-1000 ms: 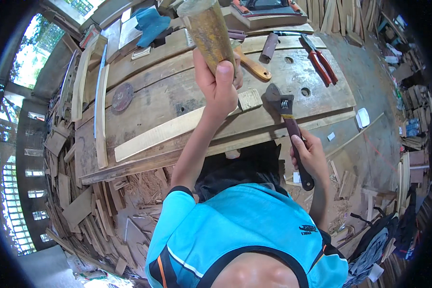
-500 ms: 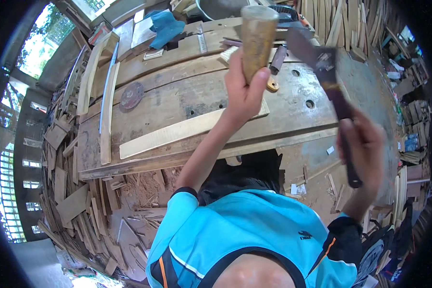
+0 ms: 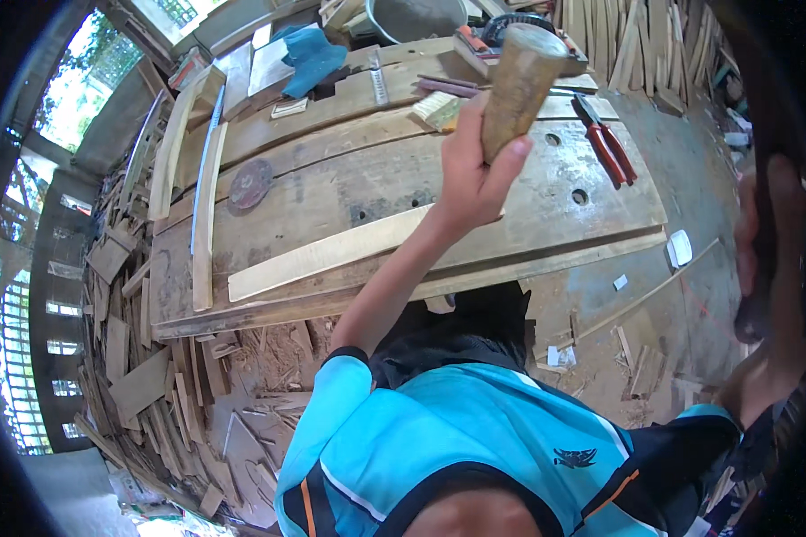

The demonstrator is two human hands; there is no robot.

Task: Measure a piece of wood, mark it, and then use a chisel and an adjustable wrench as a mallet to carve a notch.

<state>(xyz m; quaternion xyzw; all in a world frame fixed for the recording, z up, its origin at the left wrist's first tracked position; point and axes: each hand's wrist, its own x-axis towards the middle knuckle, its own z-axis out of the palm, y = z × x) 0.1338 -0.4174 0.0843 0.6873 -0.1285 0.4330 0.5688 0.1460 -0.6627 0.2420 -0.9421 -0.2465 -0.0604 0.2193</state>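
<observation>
A person in a blue shirt leans over a worn wooden workbench (image 3: 349, 179), seen from above. Far to the left of the fingers, long wooden strips (image 3: 201, 206) lie along the bench edge, with a round rusty disc (image 3: 252, 183) nearer in. A pale flat board (image 3: 331, 255) lies on the bench just below and left of the left hand (image 3: 470, 174). That hand is raised, fingers wrapped tight around the lower end of a thick wooden block (image 3: 519, 85), held upright above the bench top. Right of those fingers, red-handled pliers (image 3: 604, 143) rest near two round holes. At the far right edge, the right hand (image 3: 766, 242) is lifted close to the camera and blurred; whether it grips anything cannot be told. To do this well, the block likely needs a firm low grip, kept plumb, thumb clear of its top.
</observation>
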